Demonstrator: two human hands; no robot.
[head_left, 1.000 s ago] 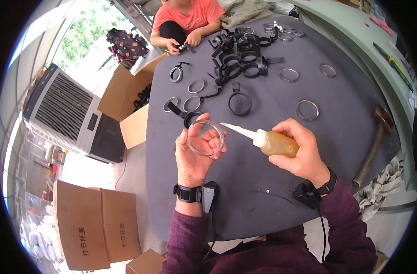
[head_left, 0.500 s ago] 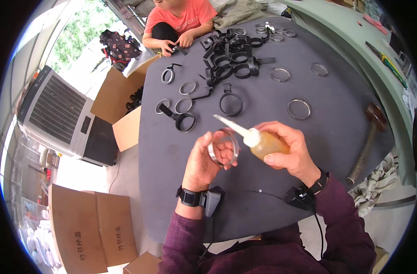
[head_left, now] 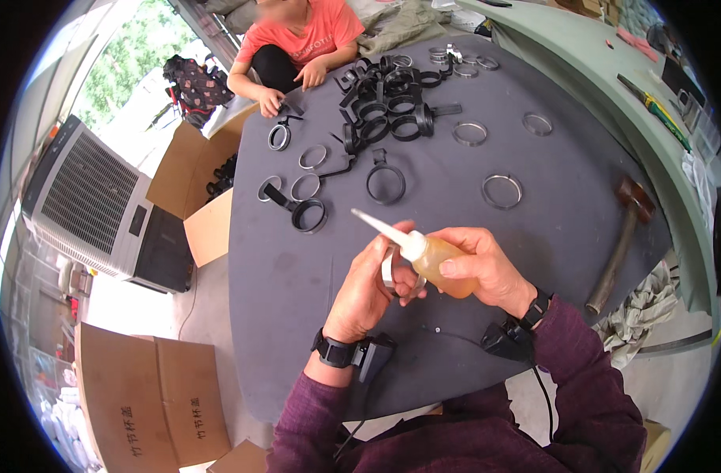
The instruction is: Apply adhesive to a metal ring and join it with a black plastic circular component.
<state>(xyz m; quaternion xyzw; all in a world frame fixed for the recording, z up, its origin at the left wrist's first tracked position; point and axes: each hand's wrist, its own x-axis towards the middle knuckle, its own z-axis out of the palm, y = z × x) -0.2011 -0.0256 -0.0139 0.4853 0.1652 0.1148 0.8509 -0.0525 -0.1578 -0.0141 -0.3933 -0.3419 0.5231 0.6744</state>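
An amber, translucent plastic squeeze bottle with a long, pale, tapered nozzle is gripped in the right hand above the dark grey, flat table, its nozzle pointed leftward and away. A thin, silver metal ring is held in the curled left hand, just left of the bottle; whether the two touch cannot be told. A wooden-handled, brown-headed mallet is seen well right of the bottle.
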